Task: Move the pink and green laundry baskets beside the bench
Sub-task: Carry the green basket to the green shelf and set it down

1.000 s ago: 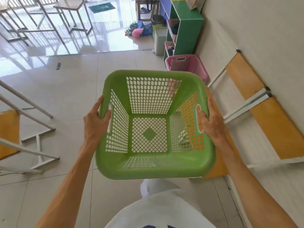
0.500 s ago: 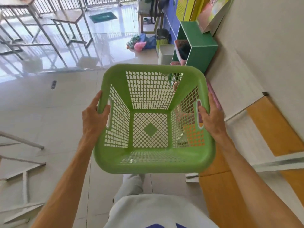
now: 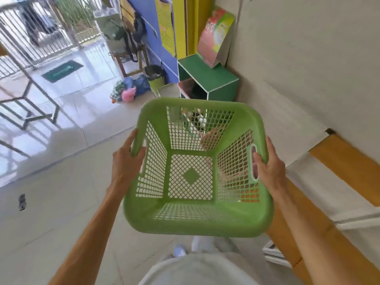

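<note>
You held the green laundry basket (image 3: 197,171) off the floor (image 3: 61,202), empty, one hand on each side. Your left hand (image 3: 125,159) wrapped the left rim at its handle slot; your right hand (image 3: 267,161) gripped the right handle, fingers hooked through the opening. Both hands were closed on the basket. The worktop (image 3: 308,212), an orange bench, ran along the wall at your right, just beside the basket's right edge. A pinkish shape showed through the mesh on the far right side, likely the pink basket, but you could not tell for sure. Judgement: green basket carried to the bench, not yet set down; lowering it remained.
</note>
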The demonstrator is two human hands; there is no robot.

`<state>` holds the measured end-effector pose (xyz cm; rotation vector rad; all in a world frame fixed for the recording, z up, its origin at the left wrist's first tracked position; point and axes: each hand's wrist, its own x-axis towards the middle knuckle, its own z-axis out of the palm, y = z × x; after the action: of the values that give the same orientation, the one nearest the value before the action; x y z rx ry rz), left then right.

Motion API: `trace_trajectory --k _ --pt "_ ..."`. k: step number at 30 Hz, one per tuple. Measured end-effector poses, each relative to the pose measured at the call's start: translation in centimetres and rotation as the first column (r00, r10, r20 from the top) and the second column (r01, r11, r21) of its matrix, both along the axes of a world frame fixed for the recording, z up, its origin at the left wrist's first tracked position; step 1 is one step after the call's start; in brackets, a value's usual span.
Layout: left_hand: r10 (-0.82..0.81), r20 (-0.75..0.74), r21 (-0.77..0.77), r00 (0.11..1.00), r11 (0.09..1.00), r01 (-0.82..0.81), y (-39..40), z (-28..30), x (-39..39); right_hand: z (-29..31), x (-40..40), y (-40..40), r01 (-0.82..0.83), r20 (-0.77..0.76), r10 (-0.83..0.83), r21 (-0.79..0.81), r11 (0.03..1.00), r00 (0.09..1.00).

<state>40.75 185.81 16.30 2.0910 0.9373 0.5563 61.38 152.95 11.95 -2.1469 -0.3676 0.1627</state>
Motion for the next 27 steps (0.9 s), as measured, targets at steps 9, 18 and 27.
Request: trace_trajectory --k 9,18,27 --pt "-0.376 -0.063 0.096 0.924 0.92 0.381 5.3 -3.1 23.7 -2.6 9.6 -0.8 0.404 0.017 -0.403 -0.029 0.915 0.915" --pt "-0.563 -0.145 0.09 0.814 0.811 0.577 6.5 -4.2 44.5 -5.6 20.1 0.6 0.648 -0.006 -0.65 -0.072 0.758 0.76" --pt "-0.744 -0.352 -0.009 0.567 0.609 0.793 7.4 -9.6 56.6 -9.5 23.3 2.7 0.71 -0.194 -0.708 -0.069 0.701 0.679"
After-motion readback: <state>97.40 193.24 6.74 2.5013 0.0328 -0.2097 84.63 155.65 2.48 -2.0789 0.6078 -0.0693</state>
